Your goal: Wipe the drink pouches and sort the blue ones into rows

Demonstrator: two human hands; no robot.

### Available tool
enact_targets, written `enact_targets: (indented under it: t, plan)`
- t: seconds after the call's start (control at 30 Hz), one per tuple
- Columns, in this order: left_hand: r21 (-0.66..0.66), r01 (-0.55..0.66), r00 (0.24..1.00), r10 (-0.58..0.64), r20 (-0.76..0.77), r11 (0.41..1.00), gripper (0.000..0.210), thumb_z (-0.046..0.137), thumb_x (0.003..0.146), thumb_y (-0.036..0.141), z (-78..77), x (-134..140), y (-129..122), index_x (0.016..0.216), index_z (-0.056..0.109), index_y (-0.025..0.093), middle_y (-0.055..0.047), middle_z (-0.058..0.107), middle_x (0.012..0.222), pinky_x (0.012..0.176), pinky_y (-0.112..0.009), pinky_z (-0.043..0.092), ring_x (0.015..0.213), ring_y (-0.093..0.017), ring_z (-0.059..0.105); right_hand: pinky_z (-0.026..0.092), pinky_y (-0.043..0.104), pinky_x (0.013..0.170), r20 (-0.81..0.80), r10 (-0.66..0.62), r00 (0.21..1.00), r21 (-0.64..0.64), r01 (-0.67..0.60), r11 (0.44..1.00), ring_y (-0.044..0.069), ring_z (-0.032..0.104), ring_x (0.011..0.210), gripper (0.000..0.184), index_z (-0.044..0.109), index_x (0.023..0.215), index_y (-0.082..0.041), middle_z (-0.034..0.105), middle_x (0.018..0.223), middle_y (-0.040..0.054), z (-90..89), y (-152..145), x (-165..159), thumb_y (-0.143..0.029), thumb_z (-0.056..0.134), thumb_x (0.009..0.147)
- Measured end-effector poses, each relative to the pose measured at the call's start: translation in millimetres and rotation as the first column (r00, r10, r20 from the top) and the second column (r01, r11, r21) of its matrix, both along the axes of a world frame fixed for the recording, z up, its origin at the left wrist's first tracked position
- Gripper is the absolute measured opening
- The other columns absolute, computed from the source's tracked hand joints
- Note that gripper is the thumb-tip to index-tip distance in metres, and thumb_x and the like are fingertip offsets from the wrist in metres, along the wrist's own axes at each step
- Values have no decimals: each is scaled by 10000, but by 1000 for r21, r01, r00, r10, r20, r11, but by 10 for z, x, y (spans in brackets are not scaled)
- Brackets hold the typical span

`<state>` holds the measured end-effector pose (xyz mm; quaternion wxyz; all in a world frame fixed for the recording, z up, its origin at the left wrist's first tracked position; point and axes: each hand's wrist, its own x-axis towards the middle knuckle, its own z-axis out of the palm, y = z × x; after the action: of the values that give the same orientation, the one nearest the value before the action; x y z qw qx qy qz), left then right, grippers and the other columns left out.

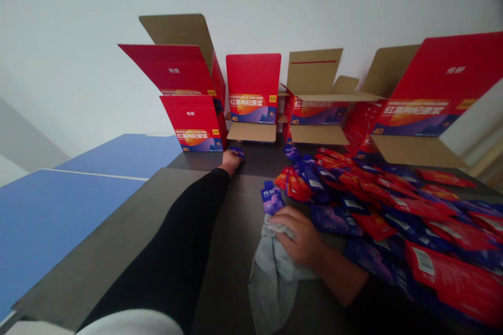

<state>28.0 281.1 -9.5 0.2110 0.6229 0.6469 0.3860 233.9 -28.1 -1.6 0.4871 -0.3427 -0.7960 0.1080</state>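
My left hand (231,161) reaches forward in front of the red boxes, its fingers closed around a small purple pouch (238,152) that is mostly hidden. Closer to me, my right hand (297,233) grips a grey cloth (273,277) that hangs down over the dark tabletop. Just beyond those fingers, a purple pouch (272,198) with pale lettering lies against the cloth; whether the right hand also grips it I cannot tell. To the right of that hand spreads a heap of red and purple pouches (377,183).
Along the wall stand red printed cartons: stacked ones at the left (196,125), an open one in the middle (253,81), and two more open ones at the right (318,107) (416,110). Blue table panels (86,209) adjoin the dark table (118,209) on the left.
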Motion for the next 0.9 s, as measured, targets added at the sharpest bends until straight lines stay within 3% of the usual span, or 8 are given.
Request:
enact_targets:
  t: [0.13, 0.3, 0.7, 0.9]
  plan:
    - [-37, -57, 990, 61, 128, 998, 413, 736, 657, 91, 47, 21, -275, 1065, 707, 149, -116, 736, 981, 774, -323, 542, 837, -206, 694, 568, 341, 780, -6, 2, 1000, -5, -2, 1000, 191, 660, 873, 288, 668, 1043, -225, 686, 955, 56, -16, 24, -8, -101, 565, 805]
    - [35, -7, 951, -4, 308, 999, 363, 732, 687, 95, 61, 80, -732, 1044, 725, 157, -88, 743, 983, 820, -305, 534, 832, -178, 685, 567, 341, 811, -1, -11, 1000, -14, 11, 1000, 187, 660, 897, 240, 682, 1032, -221, 688, 965, 60, -39, 46, -13, -126, 578, 837]
    - [87, 84, 712, -121, 691, 993, 416, 722, 714, 135, -30, 74, -1897, 1123, 658, 174, -80, 706, 1064, 896, -325, 535, 940, -163, 674, 557, 345, 845, -25, -43, 999, 43, 44, 998, 194, 652, 918, 208, 687, 1011, -210, 682, 961, 65, -65, 98, -15, -144, 579, 845]
    - [58, 121, 560, -116, 820, 991, 434, 751, 671, 98, -41, 119, -2289, 1079, 619, 166, -93, 702, 1062, 893, -340, 533, 904, -159, 675, 539, 408, 902, -100, -212, 972, -9, 212, 977, 223, 641, 964, 303, 624, 1135, -196, 668, 998, 84, -151, 146, 20, -195, 585, 834]
